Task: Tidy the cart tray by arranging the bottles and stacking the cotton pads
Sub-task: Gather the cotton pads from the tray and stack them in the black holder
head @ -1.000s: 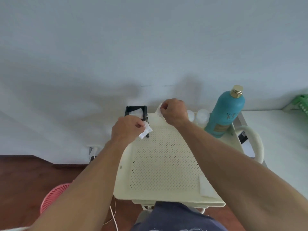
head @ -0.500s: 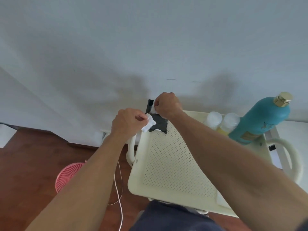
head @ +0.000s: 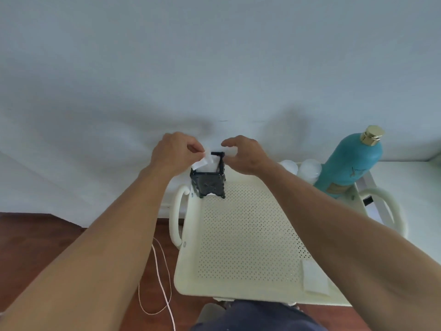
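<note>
1. Half a second ago our right hand [head: 243, 155] was pressed down on the black holder [head: 210, 182]; now it has lifted off and hovers just above the holder's far corner, fingers loosely apart and holding nothing.
2. Our left hand [head: 174, 152] has moved up and over the holder, pinching one white cotton pad [head: 202, 161] whose lower edge dips into the holder's open top.
3. We judge one pad has just gone in and this one is about to follow.
4. Another pad [head: 313, 278] lies flat at the tray's [head: 188, 278] near right corner, not yet stacked.
5. The teal bottle [head: 348, 163] and two small white-capped bottles [head: 309, 169] stand grouped at the far right corner.
</note>
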Demonstrator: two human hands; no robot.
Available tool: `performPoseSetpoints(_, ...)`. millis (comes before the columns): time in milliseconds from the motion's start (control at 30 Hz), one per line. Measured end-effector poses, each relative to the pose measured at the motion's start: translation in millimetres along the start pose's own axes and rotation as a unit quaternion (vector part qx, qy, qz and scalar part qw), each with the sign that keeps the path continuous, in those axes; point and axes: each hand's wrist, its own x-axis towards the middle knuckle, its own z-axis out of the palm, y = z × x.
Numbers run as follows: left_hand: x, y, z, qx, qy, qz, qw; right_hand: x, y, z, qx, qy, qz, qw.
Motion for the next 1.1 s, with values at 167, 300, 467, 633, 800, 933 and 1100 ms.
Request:
performPoseSetpoints(167, 18.5, 13.8, 9.6, 0.078, -0.064, 0.028, 0.994, -7.7, 19.4, 4.6, 0.033, -0.071, -0.002, 0.997)
performPoseSetpoints(300, 21.6, 16.0, 20.3, 0.146, -0.094, 0.033, 0.984, -8.8, 22.7, 8.5, 0.07, -0.08, -0.004, 0.994)
performPoseSetpoints(467, 17.8, 12.3, 17.5, 0.155, -0.074, 0.046, 0.984, -8.4, 23.1, 7.9, 0.091, -0.081, -0.014, 0.992)
performPoseSetpoints(633, 15.7, 16.6, 14.1, 0.167, -0.059, 0.055, 0.983, -7.8, 21.9, 7.1, 0.092, -0.087, -0.012, 0.992)
performPoseSetpoints(800, 11.8, 16.0, 29.3, 0.234, -0.072, 0.02, 0.969, -6.9, 19.9, 6.1, 0.09, -0.09, -0.009, 0.992)
performPoseSetpoints(933, 8.8, 11.3, 34.1, 0.22, -0.061, 0.001, 0.974, -6.5, 19.6, 5.9, 0.088, -0.094, -0.004, 0.992)
performPoseSetpoints(1100, 0.0, 7.7, 26.8, 0.171, -0.004, -0.006, 0.985, -15.8, 20.2, 4.5, 0.074, -0.073, -0.009, 0.995)
